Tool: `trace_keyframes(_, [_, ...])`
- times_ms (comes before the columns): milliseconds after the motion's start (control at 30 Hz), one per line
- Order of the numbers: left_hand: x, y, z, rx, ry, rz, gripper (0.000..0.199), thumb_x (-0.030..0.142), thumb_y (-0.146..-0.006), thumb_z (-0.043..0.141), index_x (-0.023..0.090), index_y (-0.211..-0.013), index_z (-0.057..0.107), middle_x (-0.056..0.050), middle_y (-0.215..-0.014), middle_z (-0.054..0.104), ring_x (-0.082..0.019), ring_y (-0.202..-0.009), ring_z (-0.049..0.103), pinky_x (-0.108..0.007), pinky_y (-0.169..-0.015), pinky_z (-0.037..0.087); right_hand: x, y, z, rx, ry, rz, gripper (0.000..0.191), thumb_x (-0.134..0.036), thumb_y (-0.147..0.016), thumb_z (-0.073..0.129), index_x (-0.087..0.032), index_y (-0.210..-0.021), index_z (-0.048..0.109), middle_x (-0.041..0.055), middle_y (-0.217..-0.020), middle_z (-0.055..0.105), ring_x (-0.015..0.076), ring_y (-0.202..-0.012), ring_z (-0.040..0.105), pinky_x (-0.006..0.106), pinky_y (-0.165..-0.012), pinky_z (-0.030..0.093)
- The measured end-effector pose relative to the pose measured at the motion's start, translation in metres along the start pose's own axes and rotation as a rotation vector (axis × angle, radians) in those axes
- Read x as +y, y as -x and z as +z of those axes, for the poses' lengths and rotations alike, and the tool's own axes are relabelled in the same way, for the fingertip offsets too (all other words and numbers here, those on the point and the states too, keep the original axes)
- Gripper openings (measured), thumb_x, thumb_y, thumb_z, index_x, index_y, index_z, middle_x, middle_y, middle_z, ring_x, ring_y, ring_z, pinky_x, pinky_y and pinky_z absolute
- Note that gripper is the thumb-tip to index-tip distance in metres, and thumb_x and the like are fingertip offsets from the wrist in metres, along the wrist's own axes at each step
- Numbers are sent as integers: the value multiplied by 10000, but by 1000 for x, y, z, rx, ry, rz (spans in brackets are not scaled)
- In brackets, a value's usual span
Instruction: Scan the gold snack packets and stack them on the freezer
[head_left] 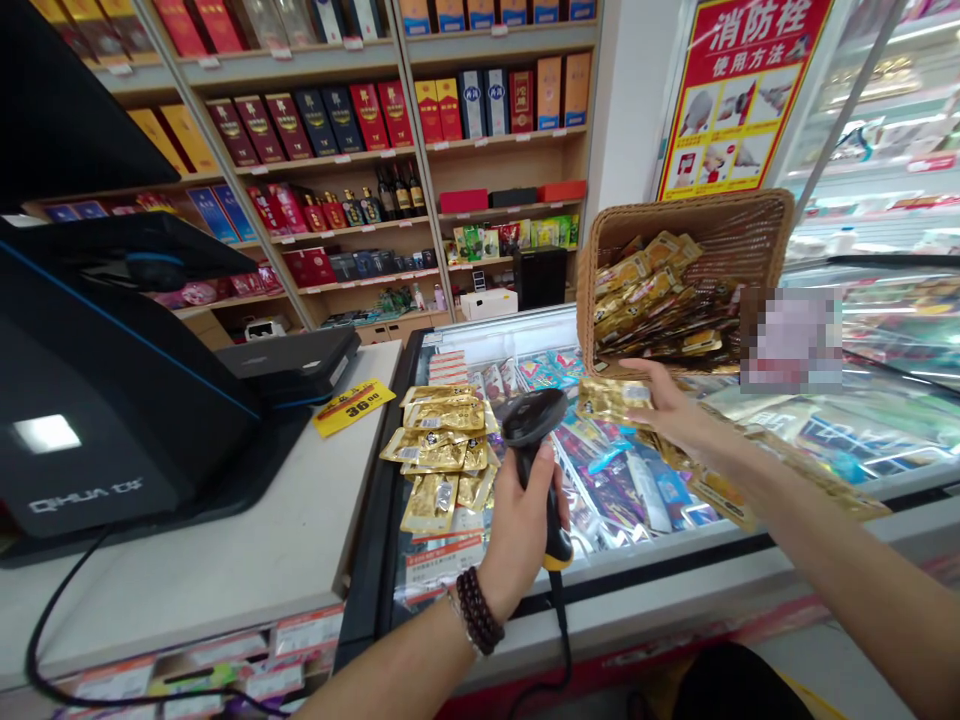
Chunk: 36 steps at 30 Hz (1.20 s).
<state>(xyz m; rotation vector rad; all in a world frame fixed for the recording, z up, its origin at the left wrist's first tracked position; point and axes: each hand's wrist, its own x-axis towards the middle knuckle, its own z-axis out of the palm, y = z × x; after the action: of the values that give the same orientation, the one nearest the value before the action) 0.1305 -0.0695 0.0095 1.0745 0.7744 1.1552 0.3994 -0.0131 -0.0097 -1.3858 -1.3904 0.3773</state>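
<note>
My left hand [523,520] is wrapped round the handle of a black barcode scanner [534,420] with a yellow base; its cord hangs down. Between the fingers of my right hand [671,405] is a gold foil packet [611,400], close to the scanner's head on its right. Behind it a wicker basket [682,205] lies tipped toward me, with many gold packets [652,290] inside. To the left of the scanner, a pile of gold packets [442,440] rests on the freezer's glass top. More gold packets [727,495] lie under my right forearm.
A dark checkout terminal [127,370] stands on the white counter [300,540] at left, beside a yellow price tag [354,406]. Beneath the glass, the chest freezer [645,480] holds colourful packages. Shelves of boxed bottles [315,120] line the back wall.
</note>
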Motion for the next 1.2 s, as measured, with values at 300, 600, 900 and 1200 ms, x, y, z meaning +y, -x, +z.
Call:
trace_keyframes(300, [-8, -5, -3, 1, -59, -36, 579, 752, -795, 732, 228, -908, 512, 92, -639, 547, -60, -403, 473, -180, -394, 382, 7, -16, 94, -67, -326, 201, 552, -472, -449, 980, -236, -841, 671, 64, -832, 759, 303, -855, 734, 456, -798, 614])
trace_keyframes(600, [-10, -2, -2, -1, -82, -74, 552, 716, -803, 737, 225, -938, 526, 87, -674, 546, -65, -410, 495, -192, -393, 401, 11, -11, 77, -147, -420, 128, 565, -443, -561, 982, -263, -1031, 725, 79, -1081, 798, 291, -1021, 746, 439, -880, 620])
trace_keyframes(900, [-15, -1, -2, -4, -127, -31, 492, 680, -832, 761, 235, -911, 568, 55, -666, 548, -82, -394, 485, -218, -375, 382, 8, -10, 78, -113, -463, 132, 583, -412, -532, 997, -279, -1023, 712, 79, -1061, 800, 313, -991, 760, 422, -761, 644])
trace_keyframes(1200, [-20, -3, -5, -12, -178, -18, 474, 667, -888, 699, 217, -956, 564, 68, -668, 531, -76, -417, 487, -204, -395, 393, -2, -7, 77, -76, -452, 100, 565, -441, -521, 996, -281, -987, 719, 86, -1126, 776, 339, -1126, 719, 404, -754, 645])
